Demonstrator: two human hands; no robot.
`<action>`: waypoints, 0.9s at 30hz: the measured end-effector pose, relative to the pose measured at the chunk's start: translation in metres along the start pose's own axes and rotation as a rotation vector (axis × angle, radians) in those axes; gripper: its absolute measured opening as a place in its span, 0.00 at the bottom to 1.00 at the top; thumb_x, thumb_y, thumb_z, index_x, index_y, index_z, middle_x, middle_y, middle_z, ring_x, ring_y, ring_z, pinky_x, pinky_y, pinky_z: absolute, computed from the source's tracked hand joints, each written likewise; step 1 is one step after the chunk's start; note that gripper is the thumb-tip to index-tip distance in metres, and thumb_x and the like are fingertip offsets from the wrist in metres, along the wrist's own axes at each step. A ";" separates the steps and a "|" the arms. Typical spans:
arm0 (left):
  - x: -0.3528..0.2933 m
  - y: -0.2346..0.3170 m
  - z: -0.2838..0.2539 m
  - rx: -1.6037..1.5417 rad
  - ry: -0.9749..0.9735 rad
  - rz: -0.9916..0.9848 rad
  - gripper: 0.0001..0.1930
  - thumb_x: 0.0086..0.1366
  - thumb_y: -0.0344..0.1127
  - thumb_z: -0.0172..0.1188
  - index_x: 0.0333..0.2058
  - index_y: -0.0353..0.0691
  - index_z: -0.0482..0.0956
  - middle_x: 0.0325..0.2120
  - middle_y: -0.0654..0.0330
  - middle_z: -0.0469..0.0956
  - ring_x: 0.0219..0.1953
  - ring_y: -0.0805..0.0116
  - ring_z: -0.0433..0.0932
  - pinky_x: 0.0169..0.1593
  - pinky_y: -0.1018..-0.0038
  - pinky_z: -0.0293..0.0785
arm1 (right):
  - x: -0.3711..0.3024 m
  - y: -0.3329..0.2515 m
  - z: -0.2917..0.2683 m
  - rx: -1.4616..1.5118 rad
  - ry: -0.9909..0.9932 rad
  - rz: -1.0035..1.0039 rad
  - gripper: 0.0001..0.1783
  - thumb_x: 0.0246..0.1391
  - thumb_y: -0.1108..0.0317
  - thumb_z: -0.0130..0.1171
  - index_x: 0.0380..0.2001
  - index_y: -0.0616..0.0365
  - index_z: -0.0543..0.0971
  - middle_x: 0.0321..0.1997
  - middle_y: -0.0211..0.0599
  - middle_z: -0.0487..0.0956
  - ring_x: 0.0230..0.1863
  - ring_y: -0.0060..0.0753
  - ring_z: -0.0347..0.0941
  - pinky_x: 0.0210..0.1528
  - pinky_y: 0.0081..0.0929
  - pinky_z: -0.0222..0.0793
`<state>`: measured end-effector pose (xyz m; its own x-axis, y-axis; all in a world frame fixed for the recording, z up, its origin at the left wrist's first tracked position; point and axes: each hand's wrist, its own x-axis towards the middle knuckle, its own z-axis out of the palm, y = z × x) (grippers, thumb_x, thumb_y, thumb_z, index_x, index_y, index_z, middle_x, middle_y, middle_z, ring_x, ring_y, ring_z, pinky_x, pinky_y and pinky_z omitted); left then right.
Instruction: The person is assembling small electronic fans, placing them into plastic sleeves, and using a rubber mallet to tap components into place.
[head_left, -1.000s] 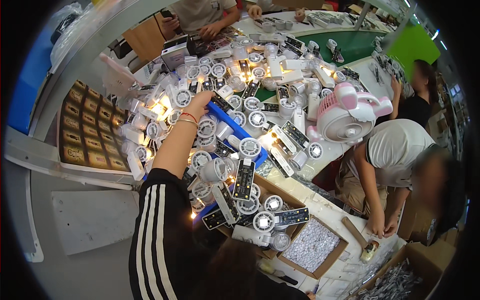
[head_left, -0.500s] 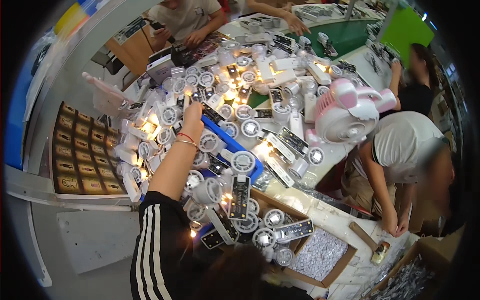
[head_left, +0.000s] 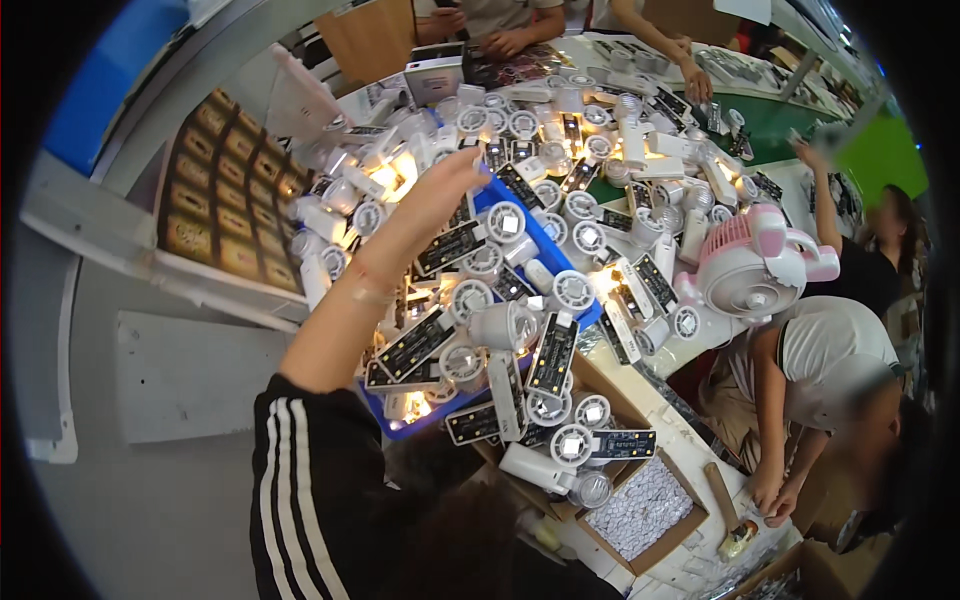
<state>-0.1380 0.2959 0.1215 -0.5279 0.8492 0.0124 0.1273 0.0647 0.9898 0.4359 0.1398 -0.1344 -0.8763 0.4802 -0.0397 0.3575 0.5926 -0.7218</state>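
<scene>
Left hand (head_left: pixel 450 178) at the far end of the blue tray (head_left: pixel 402 429), left of the rabbit-eared fan (head_left: pixel 755 272), can't tell if gripping; walls probably stop heaped circuit-board units (head_left: pixel 415 344) sliding.

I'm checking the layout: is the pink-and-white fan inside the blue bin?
No, the pink-and-white fan is outside the blue bin, off to its right.
</scene>
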 end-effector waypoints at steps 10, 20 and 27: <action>-0.237 -0.098 -0.142 0.273 0.684 -0.195 0.16 0.69 0.36 0.50 0.52 0.36 0.74 0.51 0.61 0.74 0.51 0.72 0.71 0.53 0.75 0.66 | 0.026 -0.022 -0.003 0.201 -0.160 -0.258 0.10 0.50 0.66 0.47 0.29 0.61 0.72 0.31 0.45 0.71 0.37 0.52 0.68 0.42 0.44 0.63; -0.241 -0.174 -0.097 -0.192 0.576 -0.254 0.19 0.69 0.34 0.46 0.56 0.33 0.70 0.48 0.58 0.76 0.48 0.72 0.74 0.53 0.77 0.68 | 0.075 -0.026 -0.029 0.305 -0.258 -0.465 0.09 0.53 0.66 0.47 0.29 0.60 0.73 0.31 0.44 0.72 0.36 0.51 0.69 0.41 0.43 0.64; -0.230 -0.112 -0.081 0.347 0.831 0.167 0.15 0.70 0.31 0.45 0.51 0.32 0.72 0.49 0.55 0.73 0.54 0.64 0.69 0.58 0.70 0.63 | 0.111 -0.015 -0.062 0.357 -0.260 -0.574 0.09 0.54 0.66 0.47 0.29 0.60 0.73 0.30 0.43 0.73 0.36 0.51 0.69 0.41 0.43 0.65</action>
<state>-0.0986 0.0508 0.0189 -0.8971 0.2204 0.3829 0.4306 0.2429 0.8692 0.3536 0.2243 -0.0851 -0.9586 -0.0390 0.2820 -0.2702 0.4366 -0.8581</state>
